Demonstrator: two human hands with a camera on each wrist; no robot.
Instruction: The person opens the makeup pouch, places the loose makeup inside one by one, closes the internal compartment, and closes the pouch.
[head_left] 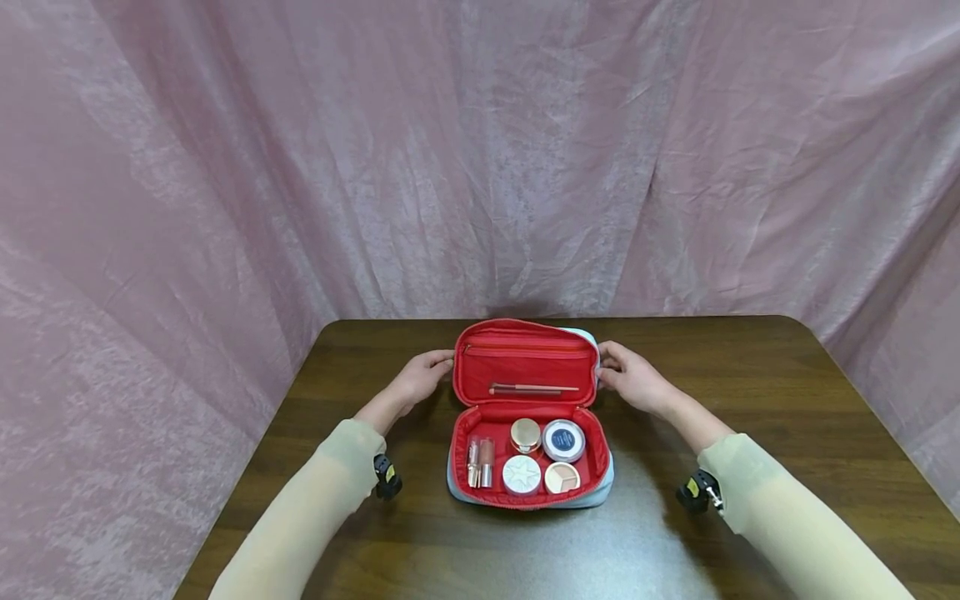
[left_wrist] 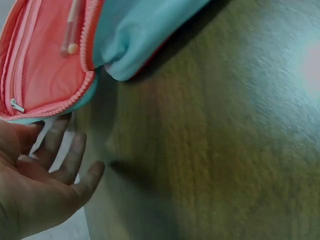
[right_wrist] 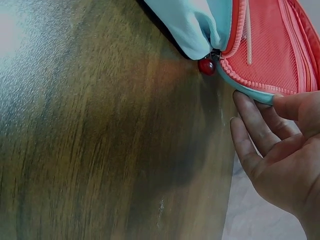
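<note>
A makeup bag [head_left: 525, 502], light blue outside and red inside, lies unzipped on the table with its lid [head_left: 525, 371] raised at the back. My left hand [head_left: 420, 379] pinches the lid's left edge, and my right hand [head_left: 633, 379] pinches its right edge between thumb and fingers. Slim brushes [head_left: 534, 388] sit in the lid's mesh pocket. Inside the base are two lip tubes [head_left: 486, 463], a gold compact [head_left: 526, 435], a round jar with a dark label [head_left: 563, 440], a white star-topped case [head_left: 522, 475] and a three-part palette [head_left: 562, 477].
The bag stands near the far edge of a dark wooden table [head_left: 750, 400]. A pink velvet curtain [head_left: 480, 167] hangs behind it. A red zipper bead [right_wrist: 206, 66] dangles at the bag's right hinge corner.
</note>
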